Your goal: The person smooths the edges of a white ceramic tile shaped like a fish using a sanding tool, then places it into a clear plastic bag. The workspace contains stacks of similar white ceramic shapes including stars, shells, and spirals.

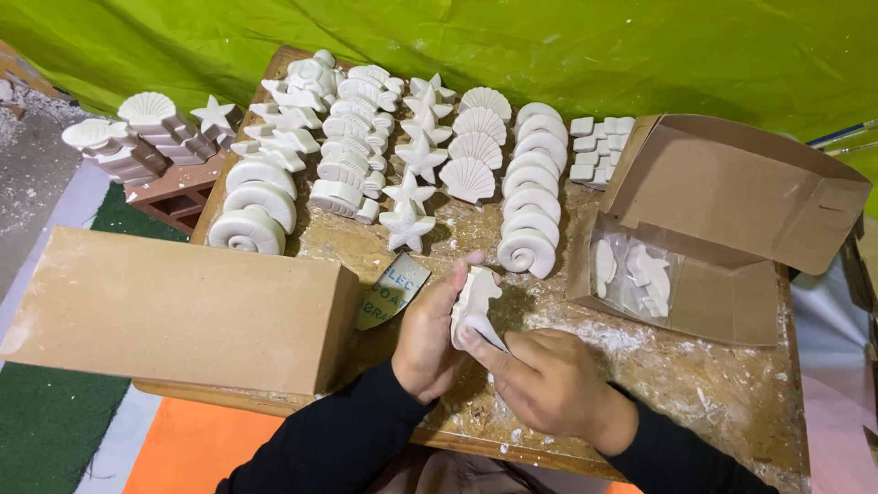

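- Holding a white figure over the table, just in front of the person.
- Left hand is wrapped round the figure's left side & back, fingers closed on it.
- Right hand is low & to the right. Its fingers pinch a small sheet flat against the figure's bottom edge.
- Figure stands tall, long way pointing up & away from the person, between both hands. Left hand is nearer its middle; right hand only meets the low end.
- Behind it: rows of white shells, stars & spirals.
- Right: open box w/ bagged pieces. Left: a tan block.
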